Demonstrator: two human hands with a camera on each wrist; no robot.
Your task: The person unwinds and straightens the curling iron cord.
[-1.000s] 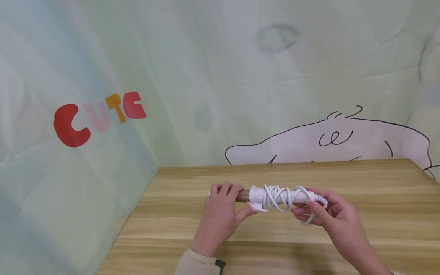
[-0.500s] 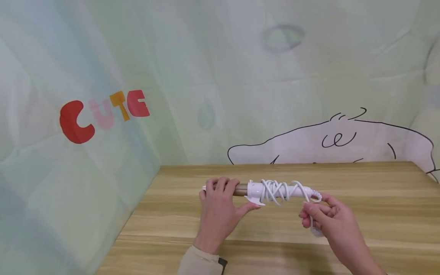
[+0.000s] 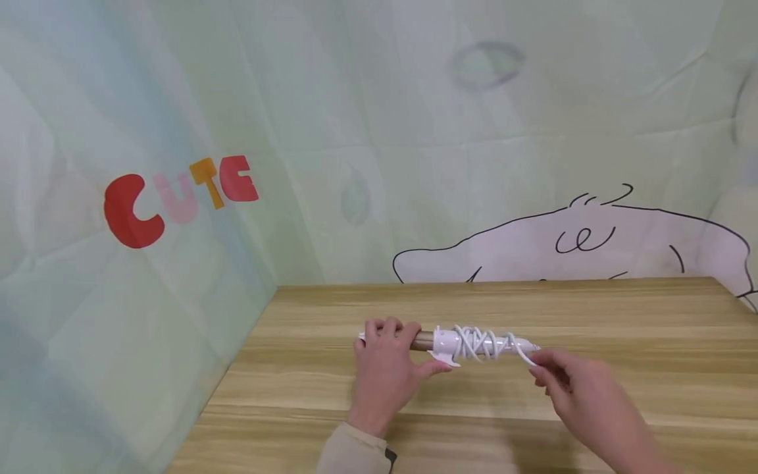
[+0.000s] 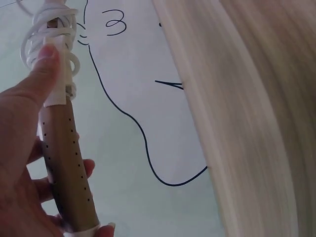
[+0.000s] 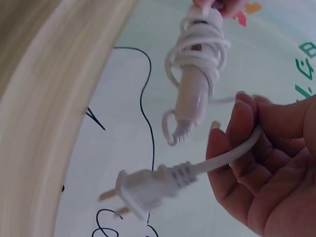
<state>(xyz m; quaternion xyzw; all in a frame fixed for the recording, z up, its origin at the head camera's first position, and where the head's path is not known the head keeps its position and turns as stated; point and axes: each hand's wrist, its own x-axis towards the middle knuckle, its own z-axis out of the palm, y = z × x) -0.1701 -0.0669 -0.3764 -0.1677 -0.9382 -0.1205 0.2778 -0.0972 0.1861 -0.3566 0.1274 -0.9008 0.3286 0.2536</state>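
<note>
A white curling iron [image 3: 445, 341] with a brown barrel, dotted with small holes in the left wrist view, is held level over the table. Its white cord [image 3: 474, 343] is wound in crossing loops around the handle. My left hand [image 3: 387, 368] grips the barrel, fingers curled round it, with the thumb on the white clamp lever [image 4: 55, 74]. My right hand [image 3: 592, 401] pinches the cord near its end, just off the handle's tail. In the right wrist view the two-pin plug [image 5: 143, 190] sticks out from below those fingers.
The wooden table [image 3: 308, 395] lies beneath both hands. A pale fabric backdrop [image 3: 331, 131] stands behind and to the left, printed with coloured letters [image 3: 133, 210] and a line-drawn cartoon figure [image 3: 533, 253].
My right hand has gone from the handle's tail to pinching the cord and drawing it aside. The left hand keeps its grip; the curling iron rose slightly, then sank again.
</note>
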